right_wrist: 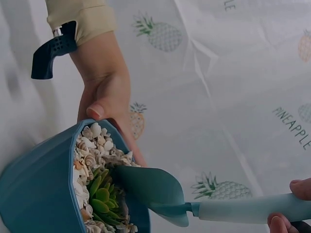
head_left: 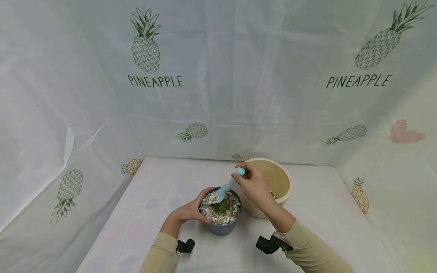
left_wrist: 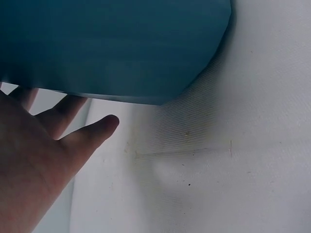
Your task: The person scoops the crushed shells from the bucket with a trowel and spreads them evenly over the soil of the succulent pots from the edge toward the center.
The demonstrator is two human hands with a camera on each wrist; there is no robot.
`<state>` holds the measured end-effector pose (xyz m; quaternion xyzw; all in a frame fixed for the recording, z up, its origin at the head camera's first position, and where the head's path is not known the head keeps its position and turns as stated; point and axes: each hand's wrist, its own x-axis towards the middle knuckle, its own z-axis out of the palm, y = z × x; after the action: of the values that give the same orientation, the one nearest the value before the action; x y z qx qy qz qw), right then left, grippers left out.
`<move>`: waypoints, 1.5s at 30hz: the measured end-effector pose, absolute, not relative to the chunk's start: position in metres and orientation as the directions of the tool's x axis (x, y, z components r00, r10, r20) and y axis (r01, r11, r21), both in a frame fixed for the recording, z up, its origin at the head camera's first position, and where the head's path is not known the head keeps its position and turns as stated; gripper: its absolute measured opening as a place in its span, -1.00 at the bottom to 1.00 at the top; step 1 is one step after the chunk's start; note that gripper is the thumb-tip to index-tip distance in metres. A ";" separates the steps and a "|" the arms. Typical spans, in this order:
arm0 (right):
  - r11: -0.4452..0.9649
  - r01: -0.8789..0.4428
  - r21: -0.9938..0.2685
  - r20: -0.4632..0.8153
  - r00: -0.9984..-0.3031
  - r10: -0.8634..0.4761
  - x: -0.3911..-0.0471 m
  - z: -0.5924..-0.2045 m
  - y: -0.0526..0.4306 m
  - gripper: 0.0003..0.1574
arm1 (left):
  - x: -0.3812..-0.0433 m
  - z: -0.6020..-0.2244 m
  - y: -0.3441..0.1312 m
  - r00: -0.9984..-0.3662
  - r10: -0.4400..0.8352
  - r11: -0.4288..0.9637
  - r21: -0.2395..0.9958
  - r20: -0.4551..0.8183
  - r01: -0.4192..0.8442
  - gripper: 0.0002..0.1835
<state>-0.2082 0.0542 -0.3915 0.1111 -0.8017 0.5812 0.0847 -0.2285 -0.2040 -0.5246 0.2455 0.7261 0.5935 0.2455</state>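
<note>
A blue-grey plant pot (head_left: 223, 229) stands on the table, holding a green succulent (right_wrist: 101, 200) ringed by small pale shells (right_wrist: 96, 145). My left hand (head_left: 191, 209) grips the pot's left side, thumb near the front of the rim and fingers behind. In my right hand (head_left: 254, 186) is a light blue garden trowel (head_left: 233, 182), pinched at the end of its handle. Its blade (right_wrist: 153, 189) tilts down over the pot, with the tip at the shells beside the succulent. In the left wrist view, the pot's blue wall (left_wrist: 116, 48) fills the upper left, partly hiding my fingers.
Just right of the plant pot stands a larger cream pot (head_left: 290, 185), partly behind my right hand, with some shells (head_left: 272, 194) visible inside. White sheets printed with pineapples (head_left: 146, 53) hang behind and at both sides. A pale cloth (head_left: 164, 178) covers the table.
</note>
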 end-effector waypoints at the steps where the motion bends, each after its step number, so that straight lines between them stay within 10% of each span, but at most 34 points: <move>1: 0.302 -0.283 -0.910 0.272 -0.959 -0.079 -0.208 -0.391 0.055 -0.67 | -0.228 -0.524 -0.204 -0.760 0.646 0.173 0.983 -0.065 0.063 0.25; 45: 0.379 -0.322 -0.868 0.319 -0.945 -0.071 -0.205 -0.379 0.076 -0.71 | -0.212 -0.523 -0.211 -0.763 0.642 0.155 0.987 -0.076 0.032 0.23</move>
<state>-0.2050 0.0762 -0.3793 0.1192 -0.8223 0.5443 0.1153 -0.2124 -0.2110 -0.5233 0.2353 0.7172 0.6058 0.2517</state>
